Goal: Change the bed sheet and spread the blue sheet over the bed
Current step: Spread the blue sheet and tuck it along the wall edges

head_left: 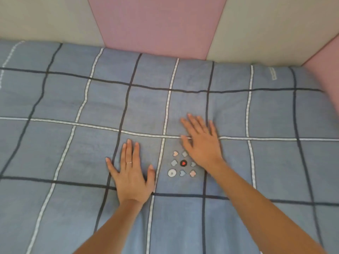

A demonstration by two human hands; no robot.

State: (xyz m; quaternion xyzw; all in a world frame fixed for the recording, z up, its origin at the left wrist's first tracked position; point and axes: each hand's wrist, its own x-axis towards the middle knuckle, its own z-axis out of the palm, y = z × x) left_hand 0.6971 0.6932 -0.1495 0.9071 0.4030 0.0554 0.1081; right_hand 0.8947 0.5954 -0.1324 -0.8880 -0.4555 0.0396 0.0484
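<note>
The blue sheet (73, 153), checked with dark and white lines, lies spread over the bed across almost the whole view. A small cluster of printed hearts and dots sits near its middle. My left hand (131, 173) presses flat on the sheet with straight, spread fingers, a ring on one finger, just left of the printed cluster. My right hand (200, 142) also lies flat on the sheet with straight fingers, above and right of the cluster, slightly blurred. Neither hand holds any fabric.
Padded wall panels in pink (156, 24) and cream (45, 19) rise behind the far edge of the bed. Another pink panel (326, 74) closes off the right side. A small white label (273, 73) shows on the sheet at the far right.
</note>
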